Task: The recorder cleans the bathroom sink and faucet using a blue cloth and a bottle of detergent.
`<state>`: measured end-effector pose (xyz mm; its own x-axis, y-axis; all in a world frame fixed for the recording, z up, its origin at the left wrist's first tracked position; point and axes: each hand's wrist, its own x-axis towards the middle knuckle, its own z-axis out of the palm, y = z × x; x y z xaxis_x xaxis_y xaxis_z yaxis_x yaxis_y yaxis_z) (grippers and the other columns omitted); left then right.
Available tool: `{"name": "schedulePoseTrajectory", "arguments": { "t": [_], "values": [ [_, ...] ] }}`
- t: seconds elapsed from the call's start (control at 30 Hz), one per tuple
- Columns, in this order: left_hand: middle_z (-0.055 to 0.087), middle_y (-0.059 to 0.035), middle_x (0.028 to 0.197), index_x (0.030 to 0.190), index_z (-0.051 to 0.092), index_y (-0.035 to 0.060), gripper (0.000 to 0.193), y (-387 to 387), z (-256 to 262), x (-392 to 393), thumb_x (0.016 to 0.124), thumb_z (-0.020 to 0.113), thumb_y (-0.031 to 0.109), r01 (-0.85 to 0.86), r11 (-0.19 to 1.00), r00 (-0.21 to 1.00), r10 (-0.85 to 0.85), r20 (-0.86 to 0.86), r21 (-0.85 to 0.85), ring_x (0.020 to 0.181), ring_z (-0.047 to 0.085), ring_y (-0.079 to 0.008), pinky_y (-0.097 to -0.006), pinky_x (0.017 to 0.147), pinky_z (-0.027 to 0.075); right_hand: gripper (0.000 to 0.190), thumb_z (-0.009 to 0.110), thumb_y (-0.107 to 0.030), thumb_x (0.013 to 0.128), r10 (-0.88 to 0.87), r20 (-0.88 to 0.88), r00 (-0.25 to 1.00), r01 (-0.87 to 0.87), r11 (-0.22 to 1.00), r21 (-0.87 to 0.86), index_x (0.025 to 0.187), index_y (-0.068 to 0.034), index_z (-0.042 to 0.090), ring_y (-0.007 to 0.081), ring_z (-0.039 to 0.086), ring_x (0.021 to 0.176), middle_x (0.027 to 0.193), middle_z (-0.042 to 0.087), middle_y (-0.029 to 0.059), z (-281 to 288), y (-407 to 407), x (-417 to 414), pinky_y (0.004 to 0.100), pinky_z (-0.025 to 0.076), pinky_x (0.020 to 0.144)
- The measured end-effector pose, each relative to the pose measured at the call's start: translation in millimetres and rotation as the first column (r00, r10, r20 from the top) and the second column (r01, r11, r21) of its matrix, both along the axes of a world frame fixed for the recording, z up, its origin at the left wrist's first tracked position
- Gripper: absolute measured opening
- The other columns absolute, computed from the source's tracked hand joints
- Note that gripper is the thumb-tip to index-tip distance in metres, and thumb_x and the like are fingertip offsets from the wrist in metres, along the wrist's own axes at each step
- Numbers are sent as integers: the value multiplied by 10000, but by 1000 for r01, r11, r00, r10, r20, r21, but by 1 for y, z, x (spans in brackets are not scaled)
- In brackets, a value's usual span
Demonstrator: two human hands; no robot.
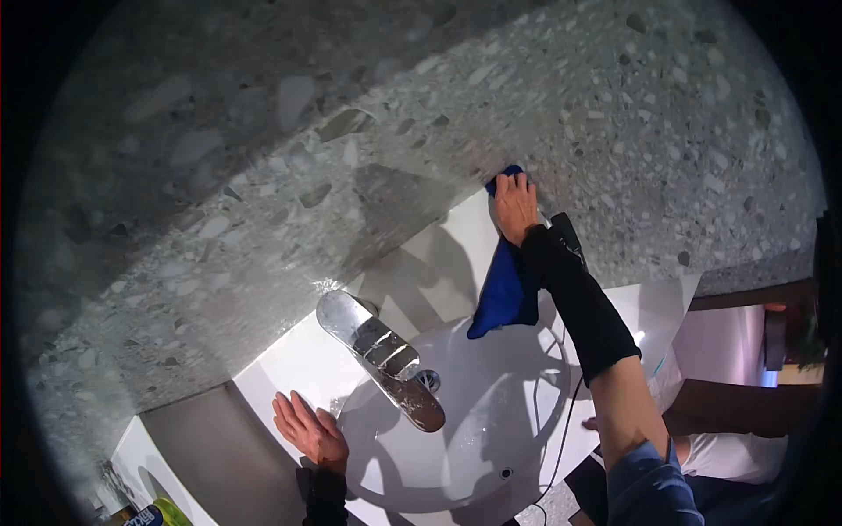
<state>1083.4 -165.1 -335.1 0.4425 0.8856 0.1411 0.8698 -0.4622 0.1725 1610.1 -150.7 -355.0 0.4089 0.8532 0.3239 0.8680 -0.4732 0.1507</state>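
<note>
My right hand presses a blue cloth into the back corner of a white washbasin top, against the speckled stone wall. The cloth's lower end hangs over the rim of the oval basin. At the left of the basin my left hand rests flat on the white surface, fingers spread, holding nothing. Between the hands stands a chrome faucet, its spout reaching over the basin. Water drops show on the spout. Black sleeves or bands cover both wrists.
The speckled stone wall rises directly behind the basin. A thin black cable runs down from my right arm across the basin's edge. At the lower left lies a yellow-green package. Another person's white-clothed part shows at the lower right.
</note>
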Motion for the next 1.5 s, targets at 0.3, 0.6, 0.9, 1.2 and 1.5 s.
{"name": "schedulePoseTrajectory", "arguments": {
  "t": [0.3,0.6,0.9,1.2,1.5],
  "values": [
    [322,-298,1464,1389,377,-87,529,-1,-5,-5,949,450,199,-19,1000,1000,19,-5,6,1377,266,-470,-566,1118,189,139,494,-142,880,-26,-31,999,25,999,-33,968,-39,527,333,522,1000,947,606,147,-7,-15,-10,494,399,833],
    [314,-286,1474,1405,361,-77,541,0,-11,-11,950,444,203,-24,1000,1000,24,0,1,1387,259,-457,-565,1125,180,150,499,-143,869,-111,-57,992,110,994,-21,965,-37,544,312,518,1003,952,615,142,-7,-1,-15,494,404,814],
    [302,-287,1481,1418,347,-71,560,-5,-12,-4,942,446,208,-15,1000,1000,15,-25,-3,1394,250,-450,-572,1127,174,179,489,-146,870,-40,10,999,41,997,-70,974,-13,547,304,518,986,972,619,140,-6,4,6,474,396,794],
    [346,-265,1465,1394,400,-43,529,1,-13,-8,929,488,194,-61,998,991,63,119,-16,1383,288,-427,-534,1136,198,243,556,-68,805,-113,-282,953,121,993,11,1036,-11,510,388,499,1127,1056,581,182,7,-87,-24,533,535,793],
    [228,-258,1541,1457,265,-80,673,3,153,124,941,493,286,546,838,772,-491,404,-23,1442,194,-410,-470,1173,154,357,588,-62,803,-191,-244,951,205,978,34,1141,40,531,342,567,1079,1032,601,180,19,-187,-72,419,556,752]
  ]
}}
